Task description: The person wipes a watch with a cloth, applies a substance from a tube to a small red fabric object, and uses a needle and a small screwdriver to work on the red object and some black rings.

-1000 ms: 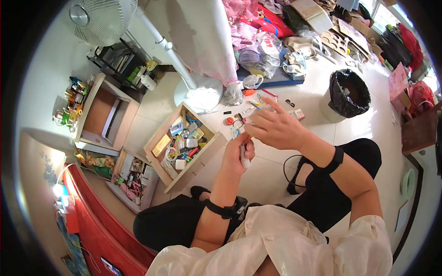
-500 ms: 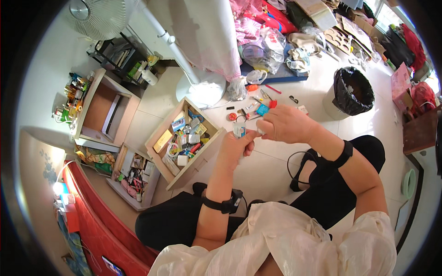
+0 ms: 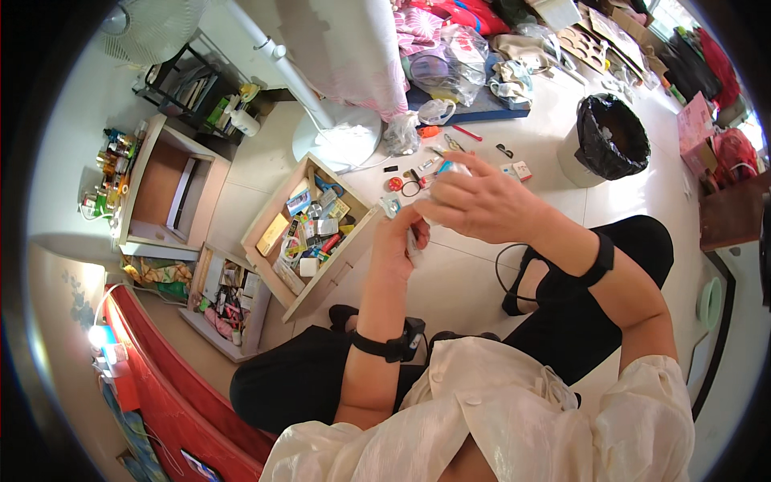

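Note:
My left hand (image 3: 395, 247) is closed around a small white packet (image 3: 391, 206) with a blue-tinted printed end, which sticks out above the thumb. A pale part of what it holds also shows below the fingers. Over the left thumb, my right hand (image 3: 486, 202) reaches in from the right with bent fingers. Its fingertips come together close to the packet; what they grip is hidden. Just left of the hands stands an open wooden drawer (image 3: 333, 277) full of small boxes, cords, a lighter-like red item and blue-handled scissors (image 3: 328, 186).
Small items lie on the floor beyond my hands, among them a red round piece (image 3: 394, 184) and a red pen (image 3: 467, 132). A black-lined bin (image 3: 606, 153) stands right. Left are a second drawer (image 3: 233, 321), a cabinet frame (image 3: 173, 181) and a fan base (image 3: 337, 149).
My right hand has moved left, its fingers now over the left thumb. The packet has shifted left and tilted with my left hand. The whole view has moved slightly.

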The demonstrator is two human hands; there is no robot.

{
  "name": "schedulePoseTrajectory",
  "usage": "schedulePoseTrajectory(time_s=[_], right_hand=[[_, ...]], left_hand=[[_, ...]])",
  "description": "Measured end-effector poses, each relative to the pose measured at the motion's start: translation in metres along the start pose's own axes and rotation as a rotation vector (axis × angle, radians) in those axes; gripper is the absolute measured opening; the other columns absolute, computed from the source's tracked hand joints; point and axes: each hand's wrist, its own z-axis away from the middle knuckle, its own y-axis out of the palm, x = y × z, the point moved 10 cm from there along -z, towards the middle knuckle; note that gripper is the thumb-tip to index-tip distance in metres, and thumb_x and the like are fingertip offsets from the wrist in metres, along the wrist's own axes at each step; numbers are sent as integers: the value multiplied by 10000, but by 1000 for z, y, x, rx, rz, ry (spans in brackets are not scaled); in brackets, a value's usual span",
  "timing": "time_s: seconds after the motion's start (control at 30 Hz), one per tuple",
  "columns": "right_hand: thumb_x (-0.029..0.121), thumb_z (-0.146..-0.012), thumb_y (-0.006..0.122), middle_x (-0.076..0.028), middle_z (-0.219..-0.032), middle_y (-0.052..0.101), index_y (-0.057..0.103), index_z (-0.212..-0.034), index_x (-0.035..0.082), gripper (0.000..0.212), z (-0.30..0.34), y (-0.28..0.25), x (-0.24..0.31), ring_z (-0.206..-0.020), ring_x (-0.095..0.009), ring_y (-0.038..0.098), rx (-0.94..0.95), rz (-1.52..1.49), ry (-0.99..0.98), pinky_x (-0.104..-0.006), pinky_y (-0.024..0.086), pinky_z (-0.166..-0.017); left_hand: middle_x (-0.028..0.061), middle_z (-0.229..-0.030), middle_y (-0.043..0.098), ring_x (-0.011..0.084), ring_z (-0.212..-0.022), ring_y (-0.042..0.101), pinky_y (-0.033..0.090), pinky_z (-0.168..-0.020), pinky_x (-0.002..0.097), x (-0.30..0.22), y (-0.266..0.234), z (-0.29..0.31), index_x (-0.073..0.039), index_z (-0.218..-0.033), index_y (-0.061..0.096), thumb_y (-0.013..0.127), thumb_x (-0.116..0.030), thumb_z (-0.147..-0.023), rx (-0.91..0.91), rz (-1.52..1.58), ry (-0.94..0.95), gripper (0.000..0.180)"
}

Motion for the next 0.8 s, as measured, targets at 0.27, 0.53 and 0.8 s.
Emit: schedulePoseTrajectory(time_s=[0.27, 0.53, 0.8], right_hand=[[138, -794, 539, -41, -894, 512, 501, -1012, 110, 223, 30, 1, -85, -886, -202, 529, 15, 14, 400, -372, 389, -919], [291, -955, 390, -60, -1017, 526, 409, -1163, 48, 320, 50, 89, -53, -942, -106, 495, -95, -1357, 967, -283, 416, -792], [291, -943, 386, -15, -663, 502, 471, -863, 35, 282, 45, 82, -64, -578, -87, 461, 175, -1310, 1060, -256, 380, -517]], left_hand=[[-19, -560, 460, 60, -463, 393, 307, -423, 184, 2, 7, 4, 9, -899, 597, 607, -213, -806, 146, 232, -126, 241], [13, -725, 577, 72, -548, 489, 358, -451, 187, 20, 36, 7, -41, -966, 602, 600, -267, -832, 85, 141, -57, 263], [31, -770, 598, 57, -484, 454, 314, -419, 187, -20, 13, 9, -3, -987, 606, 573, -229, -852, -143, -141, 269, 265]])
